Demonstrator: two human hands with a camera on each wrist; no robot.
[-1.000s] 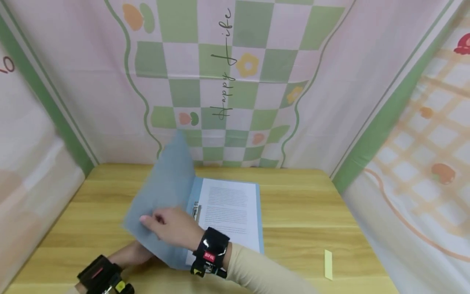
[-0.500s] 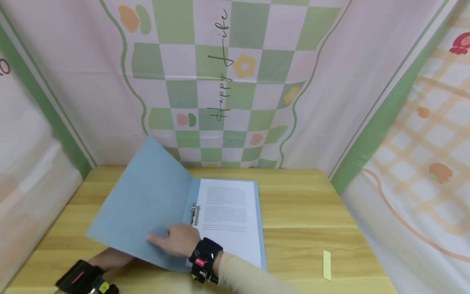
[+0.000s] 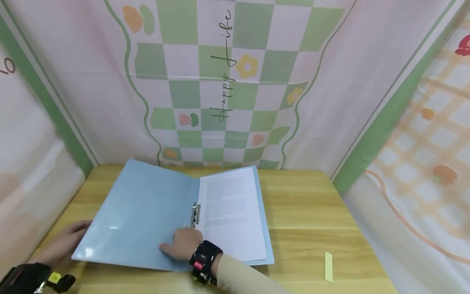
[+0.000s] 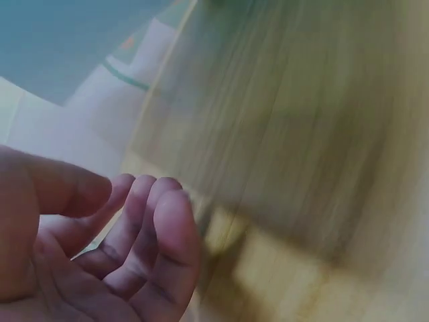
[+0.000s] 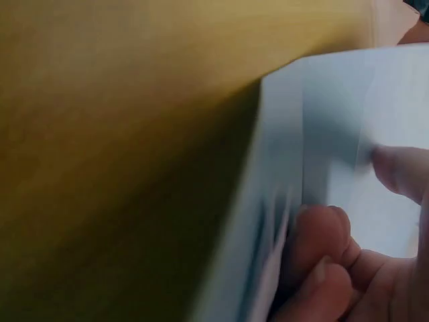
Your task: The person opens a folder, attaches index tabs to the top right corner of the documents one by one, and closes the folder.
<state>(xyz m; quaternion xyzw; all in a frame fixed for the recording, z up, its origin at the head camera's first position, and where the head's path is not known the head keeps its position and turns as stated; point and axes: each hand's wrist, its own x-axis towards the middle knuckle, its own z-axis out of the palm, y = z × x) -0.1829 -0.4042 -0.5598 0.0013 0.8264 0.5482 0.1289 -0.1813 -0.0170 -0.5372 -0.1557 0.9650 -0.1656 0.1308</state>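
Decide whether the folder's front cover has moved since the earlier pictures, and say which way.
Yes. The front cover has swung down and leftward from standing against the backdrop to lying open on the table.

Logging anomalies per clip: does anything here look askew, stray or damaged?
Little stands out. The open light-blue folder lies slightly skewed on the wooden table, and a small yellow paper strip sits alone near the table's front right. No damage or spill is visible.
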